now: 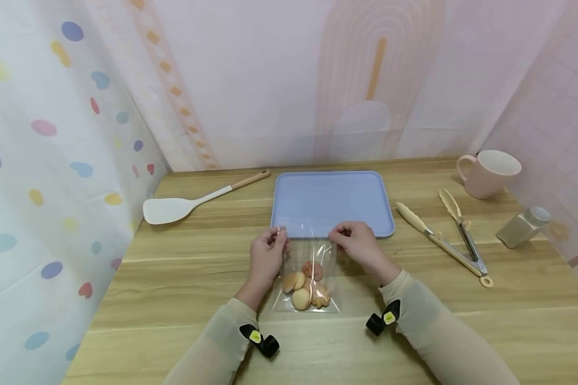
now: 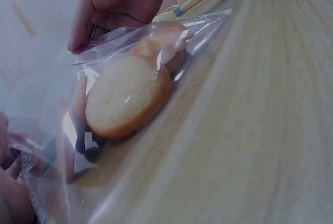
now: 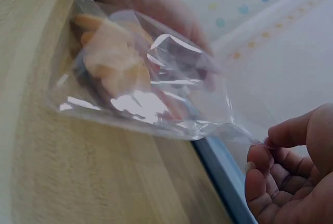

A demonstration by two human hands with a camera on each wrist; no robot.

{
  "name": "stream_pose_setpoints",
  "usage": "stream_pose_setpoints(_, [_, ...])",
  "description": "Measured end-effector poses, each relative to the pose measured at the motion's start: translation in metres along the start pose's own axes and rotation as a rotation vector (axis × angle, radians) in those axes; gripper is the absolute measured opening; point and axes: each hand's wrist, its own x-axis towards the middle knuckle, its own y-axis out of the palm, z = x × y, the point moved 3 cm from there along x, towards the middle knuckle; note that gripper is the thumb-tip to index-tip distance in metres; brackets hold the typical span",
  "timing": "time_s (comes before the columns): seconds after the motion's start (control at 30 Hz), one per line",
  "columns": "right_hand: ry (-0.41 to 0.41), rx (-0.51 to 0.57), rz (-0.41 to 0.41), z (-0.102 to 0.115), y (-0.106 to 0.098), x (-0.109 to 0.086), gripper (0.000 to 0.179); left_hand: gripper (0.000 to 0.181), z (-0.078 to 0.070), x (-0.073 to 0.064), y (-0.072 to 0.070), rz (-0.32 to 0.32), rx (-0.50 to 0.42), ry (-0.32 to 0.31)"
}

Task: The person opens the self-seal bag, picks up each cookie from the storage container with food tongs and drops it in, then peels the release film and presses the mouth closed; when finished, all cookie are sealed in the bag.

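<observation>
A clear plastic bag (image 1: 327, 267) stands low over the wooden table with several cookies (image 1: 301, 298) gathered in its lower part. My left hand (image 1: 266, 256) pinches the bag's upper left edge between thumb and fingers. At the upper right edge, my right hand (image 1: 361, 243) pinches the film the same way. The right wrist view shows that right hand (image 3: 291, 166) with thumb and forefinger on a corner of the film. A pale round cookie (image 2: 127, 96) fills the middle of the left wrist view, with the right hand (image 2: 122, 2) behind it.
Just behind the bag lies a blue tray (image 1: 329, 198). A white spatula (image 1: 173, 209) with a wooden handle is at the left. To the right are tongs (image 1: 443, 248), a pink mug (image 1: 491, 174) and a small glass jar (image 1: 522, 227). Curtains (image 1: 270, 80) enclose the back and sides.
</observation>
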Motion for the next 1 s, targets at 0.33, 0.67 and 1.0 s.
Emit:
stream_pose_setpoints(0.33, [-0.128, -0.035, -0.036, 0.021, -0.019, -0.005, 0.011, 0.024, -0.014, 0.004, -0.007, -0.011, -0.126, 0.041])
stream_pose_setpoints(0.67, [-0.287, -0.039, 0.010, 0.053, -0.036, -0.022, 0.015, 0.026, -0.058, -0.009, -0.009, 0.042, -0.228, 0.260])
stream_pose_setpoints(1.0, [-0.277, 0.235, 0.179, 0.071, -0.038, -0.037, 0.011, 0.024, -0.080, -0.019, -0.010, 0.030, -0.175, 0.360])
